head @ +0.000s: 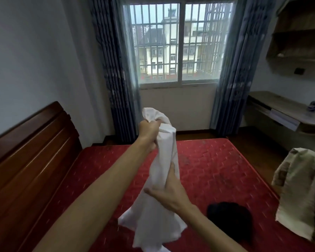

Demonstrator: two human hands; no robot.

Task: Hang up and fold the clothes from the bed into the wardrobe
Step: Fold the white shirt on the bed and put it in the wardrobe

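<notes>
While a person stands at the bedside, a white garment point(164, 157) hangs bunched above the red mattress point(216, 170), its long axis near upright. The left hand point(148, 132), raised and farther out, clenches the top end in a fist. The right hand point(168, 192), lower and nearer the body, wraps around the middle. The loose hem trails below that hand. A black garment point(229, 220) lies on the mattress to the right.

On the red quilted bed point(213, 160) a crumpled black garment point(229, 220) lies toward its right side.
</notes>
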